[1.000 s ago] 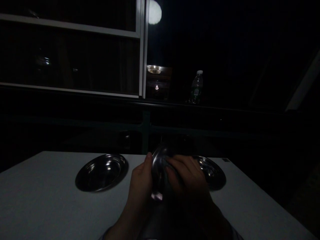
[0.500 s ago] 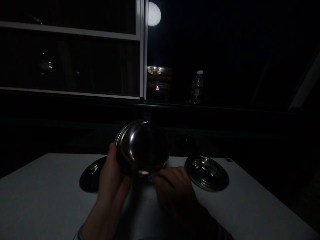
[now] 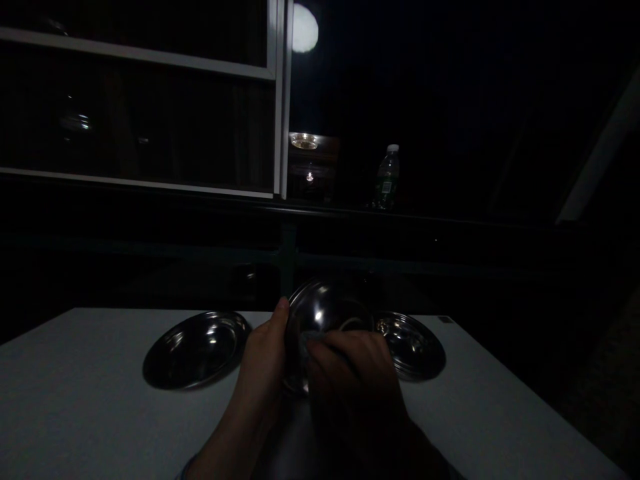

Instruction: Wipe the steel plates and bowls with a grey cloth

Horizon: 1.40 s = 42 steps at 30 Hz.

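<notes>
A shiny metal bowl [image 3: 330,307] is held up tilted over the table. My left hand [image 3: 265,353] grips its left rim, with the thumb along the edge. My right hand [image 3: 355,367] is closed on a small greyish wad [image 3: 311,339], pressed against the bowl's surface; its material is too dark to make out. The right hand covers the lower right of the bowl. To the left lies a metal plate [image 3: 193,353], and to the right a second metal dish [image 3: 413,350], partly behind the right hand and bowl.
The white table [image 3: 100,400] ends at a far edge just behind the dishes. Beyond it, a plastic bottle [image 3: 387,179] with a white cap and green label stands on a dark ledge by the window frame [image 3: 280,133]. The scene is very dim.
The bowl has moved right and lower, its tilt changed, uncovering more of the left plate. My right hand has shifted from the bowl's lower edge onto its surface.
</notes>
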Motion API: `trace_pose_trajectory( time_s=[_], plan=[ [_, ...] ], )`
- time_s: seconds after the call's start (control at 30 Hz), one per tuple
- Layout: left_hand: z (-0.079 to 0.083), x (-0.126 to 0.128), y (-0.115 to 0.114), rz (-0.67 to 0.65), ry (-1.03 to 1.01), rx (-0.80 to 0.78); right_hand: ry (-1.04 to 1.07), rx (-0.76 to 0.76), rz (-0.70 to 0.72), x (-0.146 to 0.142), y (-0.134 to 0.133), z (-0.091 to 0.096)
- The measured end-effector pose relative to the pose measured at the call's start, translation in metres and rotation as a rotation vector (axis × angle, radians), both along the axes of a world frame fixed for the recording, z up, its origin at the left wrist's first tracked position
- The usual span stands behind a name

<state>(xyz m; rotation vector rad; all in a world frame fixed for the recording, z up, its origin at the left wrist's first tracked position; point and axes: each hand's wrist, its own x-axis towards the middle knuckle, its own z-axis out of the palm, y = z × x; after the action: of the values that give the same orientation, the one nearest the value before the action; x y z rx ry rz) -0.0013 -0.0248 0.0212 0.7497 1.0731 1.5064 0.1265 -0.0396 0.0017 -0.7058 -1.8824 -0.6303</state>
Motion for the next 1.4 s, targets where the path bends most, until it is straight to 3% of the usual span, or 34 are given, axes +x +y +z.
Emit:
trace_pose_trajectory(
  time_s=[0.17, 0.37, 0.47, 0.63, 0.8, 0.97, 1.13, 1.27, 1.4],
  plan=[
    [0.002, 0.006, -0.006, -0.040, 0.064, -0.047, 0.088, -0.071, -0.117, 0.013, 0.003, 0.007],
    [0.004, 0.000, -0.003, 0.033, 0.073, -0.036, -0.056, -0.052, -0.022, -0.001, 0.000, 0.000],
    [0.003, -0.001, -0.001, -0.014, 0.060, -0.051, -0.012, -0.062, -0.109, 0.016, 0.012, 0.004],
    [0.001, 0.001, -0.001, -0.097, 0.043, -0.079, 0.099, -0.235, -0.210, 0.047, 0.026, 0.010],
    [-0.004, -0.002, 0.007, 0.007, -0.036, -0.118, -0.051, -0.091, -0.087, 0.010, 0.010, -0.003],
    [0.001, -0.003, 0.011, 0.137, -0.183, -0.161, -0.200, -0.086, -0.005, -0.027, -0.002, -0.022],
    [0.012, -0.009, 0.008, 0.100, -0.407, -0.101, -0.154, 0.012, -0.008, -0.012, 0.003, -0.014],
    [0.013, -0.013, 0.010, 0.085, -0.542, -0.058, -0.037, -0.054, -0.023, 0.002, 0.007, -0.003],
    [0.010, -0.009, 0.011, 0.074, -0.571, -0.058, -0.084, -0.105, -0.022, -0.007, 0.004, -0.009]
  ],
)
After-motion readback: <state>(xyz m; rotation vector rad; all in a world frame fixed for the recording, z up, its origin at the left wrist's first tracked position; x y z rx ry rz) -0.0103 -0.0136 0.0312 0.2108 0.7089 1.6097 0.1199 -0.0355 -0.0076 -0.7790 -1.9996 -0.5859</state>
